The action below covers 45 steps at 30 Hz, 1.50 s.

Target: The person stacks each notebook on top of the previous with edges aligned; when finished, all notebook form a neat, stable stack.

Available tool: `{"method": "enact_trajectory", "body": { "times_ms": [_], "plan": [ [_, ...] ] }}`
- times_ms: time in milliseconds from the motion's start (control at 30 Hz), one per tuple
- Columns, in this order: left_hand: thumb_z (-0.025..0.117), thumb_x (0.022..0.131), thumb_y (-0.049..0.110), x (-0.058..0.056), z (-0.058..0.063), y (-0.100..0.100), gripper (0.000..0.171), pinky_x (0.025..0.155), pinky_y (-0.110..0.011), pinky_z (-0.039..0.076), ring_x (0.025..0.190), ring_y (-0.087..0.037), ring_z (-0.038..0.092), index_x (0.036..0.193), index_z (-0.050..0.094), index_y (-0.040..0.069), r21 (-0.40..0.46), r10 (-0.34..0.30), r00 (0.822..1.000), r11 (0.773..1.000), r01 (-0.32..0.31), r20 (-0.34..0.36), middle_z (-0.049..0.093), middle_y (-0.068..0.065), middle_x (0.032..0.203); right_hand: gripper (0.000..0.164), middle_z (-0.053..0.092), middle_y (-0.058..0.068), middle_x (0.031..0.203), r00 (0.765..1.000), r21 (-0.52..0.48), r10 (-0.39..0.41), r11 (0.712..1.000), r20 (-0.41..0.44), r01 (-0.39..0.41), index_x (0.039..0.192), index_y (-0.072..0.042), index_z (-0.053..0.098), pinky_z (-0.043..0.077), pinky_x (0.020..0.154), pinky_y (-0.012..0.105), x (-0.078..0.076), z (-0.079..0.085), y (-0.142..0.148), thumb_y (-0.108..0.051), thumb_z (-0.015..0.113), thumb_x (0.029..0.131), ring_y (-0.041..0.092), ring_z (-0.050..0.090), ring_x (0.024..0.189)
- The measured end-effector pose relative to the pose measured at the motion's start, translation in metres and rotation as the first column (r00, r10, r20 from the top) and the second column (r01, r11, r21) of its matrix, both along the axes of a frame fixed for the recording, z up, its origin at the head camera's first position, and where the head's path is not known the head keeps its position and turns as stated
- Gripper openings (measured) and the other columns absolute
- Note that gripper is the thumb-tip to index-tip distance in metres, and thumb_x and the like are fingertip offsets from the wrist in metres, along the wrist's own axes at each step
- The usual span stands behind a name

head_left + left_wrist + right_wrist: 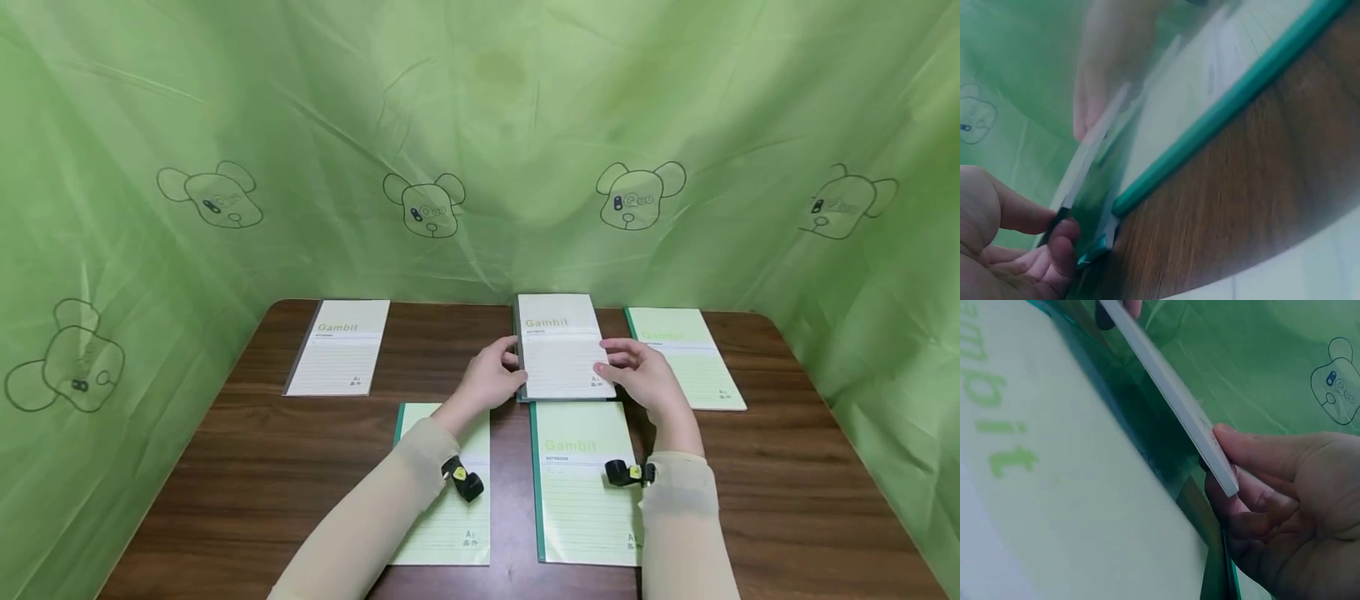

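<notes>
- held notebook point(558, 358): white cover, dark spine, yellow-green "gambit" title, ruled lines.
- long axis runs away from the person; title end far, spine on the left.
- raised off the far middle of the table point(285, 483) (wrist views show a gap under it), just beyond a green-spined notebook point(585, 500).
- left hand point(489, 377): fingers pinching the spine edge.
- right hand point(645, 379): fingers clamped on the opposite edge.
</notes>
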<state>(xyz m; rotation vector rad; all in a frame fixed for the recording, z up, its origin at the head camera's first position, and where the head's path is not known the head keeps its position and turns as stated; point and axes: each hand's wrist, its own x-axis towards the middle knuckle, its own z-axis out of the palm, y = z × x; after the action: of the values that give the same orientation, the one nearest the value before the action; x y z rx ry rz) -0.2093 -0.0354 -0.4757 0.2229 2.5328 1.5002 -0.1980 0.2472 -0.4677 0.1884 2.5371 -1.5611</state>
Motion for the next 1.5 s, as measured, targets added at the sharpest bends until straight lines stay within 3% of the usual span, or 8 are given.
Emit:
{"method": "enact_trajectory", "body": {
  "times_ms": [367, 700, 1067, 1133, 1233, 1300, 1433, 1500],
  "plan": [
    [0.073, 0.091, 0.005, -0.014, 0.002, 0.004, 0.067, 0.061, -0.029, 0.057, 0.06, -0.015, 0.069, 0.156, 0.058, 0.002, -0.15, 0.043, 0.997, 0.988, -0.033, 0.062, 0.07, -0.004, 0.095, 0.053, 0.067, 0.019, 0.143, 0.999, 0.045, 0.026, 0.999, -0.023, -0.025, 0.149, -0.008, 0.064, 0.053, 0.105, 0.048, -0.005, -0.016, -0.002, -0.023, 0.081, 0.101, 0.037, 0.059, 0.135],
    [0.077, 0.095, 0.013, -0.011, 0.01, 0.006, 0.069, 0.063, -0.03, 0.055, 0.063, -0.014, 0.07, 0.159, 0.054, 0.003, -0.237, -0.003, 0.996, 0.971, 0.024, 0.089, 0.073, -0.001, 0.078, 0.053, 0.072, 0.017, 0.141, 0.999, 0.071, 0.001, 0.997, -0.034, 0.001, 0.149, -0.004, 0.066, 0.055, 0.102, 0.041, -0.005, -0.012, -0.002, -0.014, 0.081, 0.1, 0.036, 0.067, 0.129],
    [0.079, 0.093, 0.019, -0.015, 0.0, 0.004, 0.068, 0.075, -0.034, 0.057, 0.081, -0.016, 0.068, 0.156, 0.058, 0.002, -0.295, -0.022, 0.999, 0.955, 0.035, 0.047, 0.072, -0.001, 0.092, 0.047, 0.073, 0.015, 0.139, 1.0, 0.088, 0.003, 0.996, 0.013, -0.004, 0.146, -0.008, 0.07, 0.054, 0.11, 0.053, -0.005, -0.011, -0.001, -0.009, 0.08, 0.1, 0.038, 0.061, 0.139],
    [0.079, 0.094, 0.02, -0.015, 0.001, 0.005, 0.068, 0.083, -0.035, 0.059, 0.095, -0.019, 0.071, 0.156, 0.057, 0.002, -0.319, -0.025, 0.999, 0.947, 0.038, 0.046, 0.077, -0.006, 0.11, 0.048, 0.073, 0.015, 0.139, 1.0, 0.093, 0.006, 0.996, 0.023, -0.008, 0.147, -0.008, 0.07, 0.054, 0.11, 0.053, -0.006, -0.01, -0.002, -0.009, 0.079, 0.101, 0.038, 0.061, 0.14],
    [0.079, 0.091, 0.025, -0.026, -0.023, 0.006, 0.071, 0.098, -0.038, 0.057, 0.12, -0.025, 0.068, 0.157, 0.058, 0.005, -0.377, -0.041, 0.999, 0.925, 0.04, 0.004, 0.072, -0.009, 0.14, 0.051, 0.072, 0.015, 0.14, 0.999, 0.088, 0.0, 0.996, 0.038, -0.003, 0.151, -0.007, 0.066, 0.053, 0.111, 0.054, -0.006, -0.01, -0.002, -0.009, 0.078, 0.102, 0.038, 0.061, 0.14],
    [0.079, 0.092, 0.022, -0.021, -0.01, 0.009, 0.071, 0.109, -0.042, 0.053, 0.137, -0.031, 0.061, 0.157, 0.057, 0.003, -0.399, -0.045, 0.999, 0.915, 0.052, 0.025, 0.064, -0.012, 0.153, 0.053, 0.071, 0.015, 0.142, 0.999, 0.076, -0.01, 0.997, 0.05, 0.006, 0.153, -0.006, 0.063, 0.052, 0.113, 0.054, -0.006, -0.009, -0.003, -0.008, 0.077, 0.102, 0.037, 0.061, 0.141],
    [0.077, 0.094, 0.016, -0.011, 0.008, 0.011, 0.068, 0.1, -0.041, 0.057, 0.118, -0.03, 0.069, 0.155, 0.056, -0.003, -0.386, -0.055, 0.998, 0.92, 0.064, 0.032, 0.074, -0.014, 0.128, 0.054, 0.07, 0.015, 0.144, 0.997, 0.075, -0.016, 0.997, 0.073, 0.011, 0.154, -0.006, 0.062, 0.05, 0.115, 0.055, -0.007, -0.006, -0.005, -0.007, 0.077, 0.102, 0.038, 0.059, 0.143],
    [0.077, 0.095, 0.017, -0.013, 0.003, 0.009, 0.067, 0.089, -0.038, 0.058, 0.1, -0.025, 0.068, 0.155, 0.056, -0.003, -0.368, -0.059, 0.998, 0.928, 0.065, 0.027, 0.074, -0.01, 0.112, 0.055, 0.069, 0.015, 0.145, 0.997, 0.085, -0.008, 0.996, 0.08, 0.001, 0.154, -0.005, 0.062, 0.048, 0.116, 0.056, -0.006, -0.003, -0.006, -0.008, 0.077, 0.102, 0.038, 0.056, 0.145]
  ]
}}
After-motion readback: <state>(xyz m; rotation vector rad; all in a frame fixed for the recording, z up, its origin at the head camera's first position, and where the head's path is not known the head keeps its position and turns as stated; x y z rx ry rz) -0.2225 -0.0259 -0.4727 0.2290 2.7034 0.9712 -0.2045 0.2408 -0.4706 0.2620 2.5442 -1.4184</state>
